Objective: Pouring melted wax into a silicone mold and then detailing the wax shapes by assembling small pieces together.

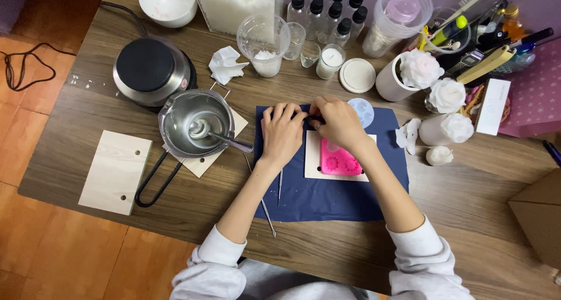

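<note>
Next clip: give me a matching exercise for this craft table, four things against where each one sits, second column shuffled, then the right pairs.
Things:
1. pink mould
2. metal pot
3. blank wooden board
4. round white lid

Places:
A. on the bare table at its left end, nothing on it
B. on a pale board on the blue mat, partly under the right hand
C. at the back, between a small candle glass and a white cup with a wax flower
D. beside the round hotplate, a spoon inside it

Pairs: 1-B, 2-D, 3-A, 4-C
</note>
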